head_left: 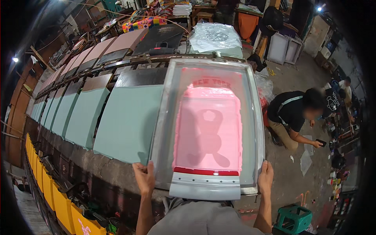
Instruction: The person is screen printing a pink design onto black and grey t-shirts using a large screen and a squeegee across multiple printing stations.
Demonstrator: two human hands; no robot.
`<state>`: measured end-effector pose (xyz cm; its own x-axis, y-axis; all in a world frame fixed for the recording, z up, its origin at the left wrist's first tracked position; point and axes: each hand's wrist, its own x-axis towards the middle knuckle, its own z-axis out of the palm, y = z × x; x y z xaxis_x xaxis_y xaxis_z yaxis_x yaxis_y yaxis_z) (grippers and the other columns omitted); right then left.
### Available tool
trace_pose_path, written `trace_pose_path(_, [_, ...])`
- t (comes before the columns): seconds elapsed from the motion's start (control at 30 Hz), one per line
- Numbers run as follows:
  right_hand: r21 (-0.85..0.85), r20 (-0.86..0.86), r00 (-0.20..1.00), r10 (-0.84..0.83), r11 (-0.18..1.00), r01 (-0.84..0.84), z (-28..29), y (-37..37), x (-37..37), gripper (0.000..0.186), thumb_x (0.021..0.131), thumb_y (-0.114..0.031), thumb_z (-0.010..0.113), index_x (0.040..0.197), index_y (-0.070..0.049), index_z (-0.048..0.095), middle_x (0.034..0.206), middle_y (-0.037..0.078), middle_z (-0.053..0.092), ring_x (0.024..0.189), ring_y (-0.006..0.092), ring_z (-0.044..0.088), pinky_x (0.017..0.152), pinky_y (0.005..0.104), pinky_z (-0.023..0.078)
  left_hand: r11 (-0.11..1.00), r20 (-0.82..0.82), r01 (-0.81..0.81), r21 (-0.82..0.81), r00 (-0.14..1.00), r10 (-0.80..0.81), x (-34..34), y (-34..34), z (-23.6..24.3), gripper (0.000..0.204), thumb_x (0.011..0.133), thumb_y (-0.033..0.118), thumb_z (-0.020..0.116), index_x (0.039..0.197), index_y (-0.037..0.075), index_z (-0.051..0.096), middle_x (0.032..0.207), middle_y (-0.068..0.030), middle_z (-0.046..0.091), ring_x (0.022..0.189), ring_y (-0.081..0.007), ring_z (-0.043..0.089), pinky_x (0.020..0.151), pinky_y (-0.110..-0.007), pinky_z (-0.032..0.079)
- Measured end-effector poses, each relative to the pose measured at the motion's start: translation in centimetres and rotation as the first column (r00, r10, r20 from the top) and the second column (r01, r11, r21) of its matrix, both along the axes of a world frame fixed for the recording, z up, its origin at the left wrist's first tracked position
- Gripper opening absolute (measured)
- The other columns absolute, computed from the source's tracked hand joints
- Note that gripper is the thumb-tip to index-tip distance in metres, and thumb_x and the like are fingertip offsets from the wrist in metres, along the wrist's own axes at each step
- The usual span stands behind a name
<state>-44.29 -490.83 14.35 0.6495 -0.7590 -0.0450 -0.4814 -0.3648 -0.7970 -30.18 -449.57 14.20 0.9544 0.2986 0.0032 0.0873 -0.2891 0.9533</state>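
A screen printing frame (256,117) with a metal rim lies in front of me over a mint green fabric piece on the long bench. Pink ink (231,129) covers much of its mesh, and a darker figure-shaped stencil and lettering show through. Across the near end rests a squeegee (205,186) with a grey metal holder and a red blade, touched by neither hand. My left hand (145,178) closes on the frame's near left corner. At the near right corner, my right hand (266,178) grips the rim, its fingers partly hidden.
Mint green fabric panels (129,113) lie on boards to the left, with pink panels (125,41) behind. Yellow panels (58,203) line the lower left. A person (291,113) crouches at right holding a phone (321,143). A green stool (293,219) stands lower right.
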Motion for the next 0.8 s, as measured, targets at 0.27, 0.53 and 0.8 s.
trace_pose_path(0.27, [0.031,-0.089,0.995,-0.052,0.998,0.055,-0.3,-2.6,-0.9,0.053,0.105,-0.040,0.043,0.109,0.010,0.059,0.093,0.027,0.065,0.087,0.0351,0.062,0.081,0.0443,0.046,0.997,-0.134,0.067,0.024,0.989,-0.063,1.7,-3.4,0.1,0.037,0.095,0.025,0.068,0.095,0.006,0.037,0.072,-0.0005,0.044,0.067,-0.0081,0.041,0.061,-0.026,0.038])
trace_pose_path(0.53, [0.099,-0.180,0.981,0.073,0.993,-0.056,-1.4,-5.5,0.2,0.054,0.103,-0.041,0.049,0.124,0.009,0.058,0.116,0.031,0.065,0.113,0.0386,0.062,0.094,0.0433,0.046,0.994,-0.143,0.082,-0.076,0.985,-0.092,3.2,-1.7,-3.7,0.033,0.097,0.022,0.066,0.098,0.007,0.037,0.073,0.0000,0.044,0.067,-0.0090,0.040,0.061,-0.027,0.039])
trace_pose_path(0.8, [0.170,-0.179,0.980,0.086,0.984,-0.055,-1.0,-5.3,0.5,0.049,0.103,-0.042,0.051,0.107,0.006,0.060,0.091,0.020,0.063,0.084,0.0305,0.056,0.081,0.0388,0.046,0.988,-0.201,0.108,-0.113,0.971,-0.129,3.3,-1.6,-2.6,0.031,0.097,0.021,0.066,0.105,0.011,0.038,0.073,0.0029,0.044,0.065,-0.0070,0.036,0.058,-0.026,0.029])
